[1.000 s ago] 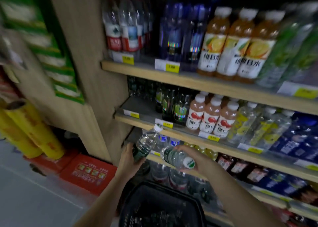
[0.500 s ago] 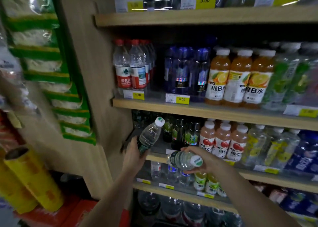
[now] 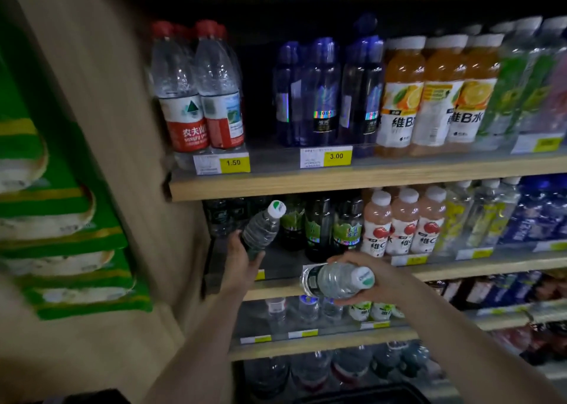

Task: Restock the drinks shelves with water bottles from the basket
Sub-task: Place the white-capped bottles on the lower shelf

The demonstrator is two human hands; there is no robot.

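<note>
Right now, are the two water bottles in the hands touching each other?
Apart. The head view shows the left hand's bottle tilted up by the shelf, and the right hand's bottle lying sideways lower down, with dark shelf visible between them.

On the upper shelf, the yellow price tag (image 3: 234, 162) under the red-capped water bottles (image 3: 187, 97) reads "1.50", and their red labels show "农夫山" above what looks like "NONGFU". To the right, a second tag (image 3: 336, 156) under the blue bottles (image 3: 322, 94) reads "3.00". The orange drinks (image 3: 402, 97) further right carry "維B水". Lower tags are too blurred to read.
</note>
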